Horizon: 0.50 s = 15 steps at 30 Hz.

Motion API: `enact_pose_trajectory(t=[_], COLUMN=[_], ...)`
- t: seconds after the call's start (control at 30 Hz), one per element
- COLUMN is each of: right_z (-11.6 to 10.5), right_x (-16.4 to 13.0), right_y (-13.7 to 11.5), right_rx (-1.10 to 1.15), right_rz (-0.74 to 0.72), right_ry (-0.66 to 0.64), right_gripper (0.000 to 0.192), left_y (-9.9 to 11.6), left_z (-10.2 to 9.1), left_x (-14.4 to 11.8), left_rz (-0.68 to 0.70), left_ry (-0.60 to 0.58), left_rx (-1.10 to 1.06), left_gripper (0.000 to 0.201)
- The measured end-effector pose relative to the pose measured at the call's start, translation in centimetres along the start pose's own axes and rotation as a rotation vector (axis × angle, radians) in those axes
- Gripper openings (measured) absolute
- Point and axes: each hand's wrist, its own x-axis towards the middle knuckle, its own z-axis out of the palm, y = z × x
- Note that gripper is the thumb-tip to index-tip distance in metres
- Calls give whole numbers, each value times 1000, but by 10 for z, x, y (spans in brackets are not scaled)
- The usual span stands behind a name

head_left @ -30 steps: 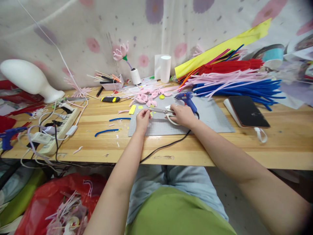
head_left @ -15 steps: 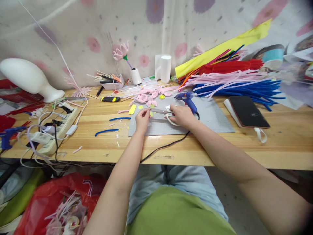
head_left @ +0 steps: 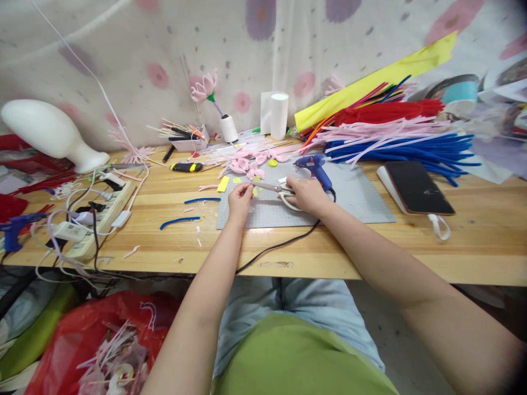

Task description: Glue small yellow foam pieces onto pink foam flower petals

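My right hand (head_left: 307, 193) is closed around the white handles of a pair of scissors (head_left: 269, 187), whose blades point left over the grey mat (head_left: 349, 200). My left hand (head_left: 240, 202) is pinched at the tips of the blades; whatever sits between its fingers is too small to make out. Just beyond the hands lie pink fuzzy petal shapes (head_left: 245, 163) and a round yellow piece (head_left: 272, 163). A blue glue gun (head_left: 316, 167) rests on the mat behind my right hand. Yellow paper bits (head_left: 223, 184) lie near my left hand.
Pipe cleaners in blue (head_left: 403, 153), pink and red are heaped at the back right, beside a phone (head_left: 420, 187). A power strip (head_left: 102, 219) with tangled cables takes up the left. A black cord (head_left: 280, 245) crosses the table's front. Left of the mat are blue stems (head_left: 179, 221) and a cutter (head_left: 186, 167).
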Motion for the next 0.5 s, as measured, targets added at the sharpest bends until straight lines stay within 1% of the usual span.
enact_pose_trajectory(t=[0.2,0.37,0.5], right_z=[0,-1,-1], right_x=[0,0,0], right_y=[1,0,1], right_rx=[36,51,35], right_rz=[27,-31,-29], right_ry=[6,28,16], right_gripper=[40,40,38], left_y=[4,2,1], left_z=[2,2,2], left_x=[-1,1,2], left_rz=[-44,-78,-79], left_ry=[11,46,36], left_rx=[-4,-10,-5], left_gripper=[8,9,9])
